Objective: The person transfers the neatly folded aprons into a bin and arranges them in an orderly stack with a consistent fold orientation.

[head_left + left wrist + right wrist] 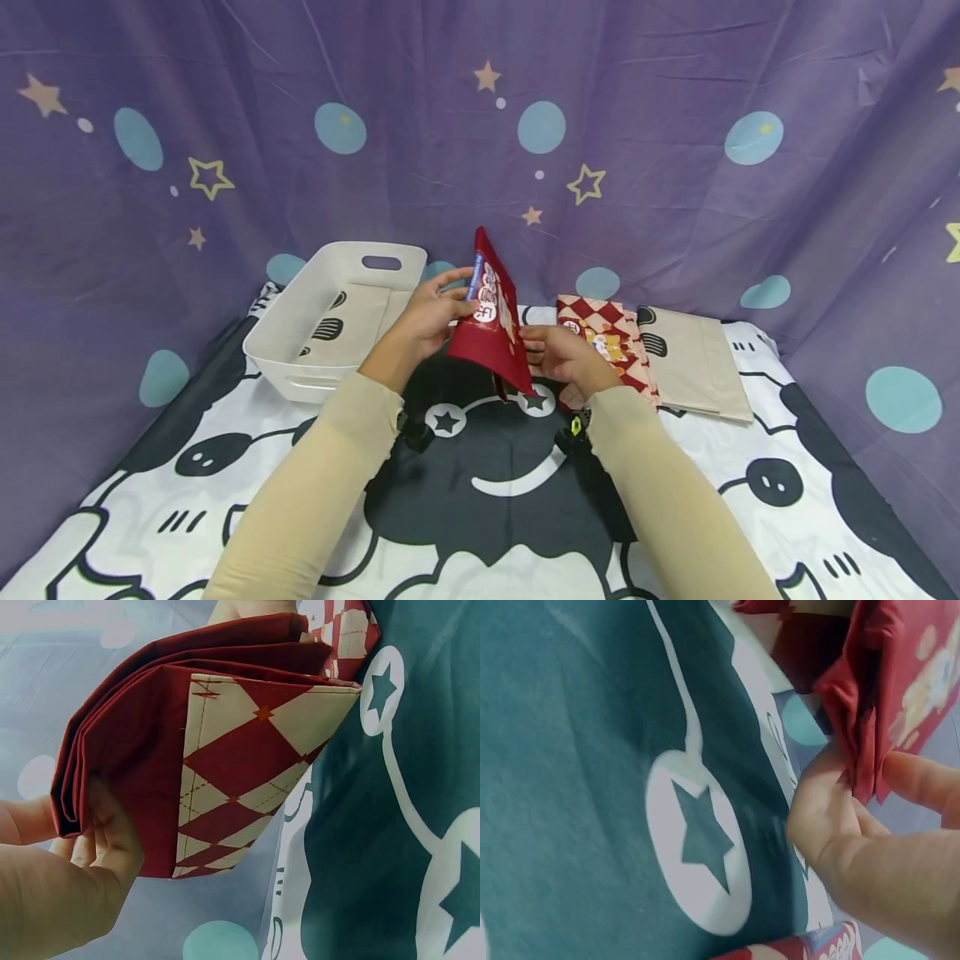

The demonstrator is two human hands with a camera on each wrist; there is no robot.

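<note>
A folded red cloth [486, 340] with white lettering and a printed figure is held up in several layers above the table. A red-and-cream diamond-patterned panel [232, 780] is stitched on it. My left hand [435, 312] pinches the folded edge on its left side; the left wrist view shows the stacked layers between thumb and fingers [112, 844]. On the opposite side, my right hand [566, 358] pinches the lower edge, thumb on the printed face and fingers [829, 799] behind. The cloth stands tilted, its layers slightly fanned out.
Left of the hands, a white plastic basket [288, 379] contains a folded beige cloth [352, 321]. To the right lie a folded red-and-cream checkered cloth [600, 317] and another folded beige cloth [697, 358]. A purple curtain [442, 83] hangs behind the patterned tablecloth [502, 508].
</note>
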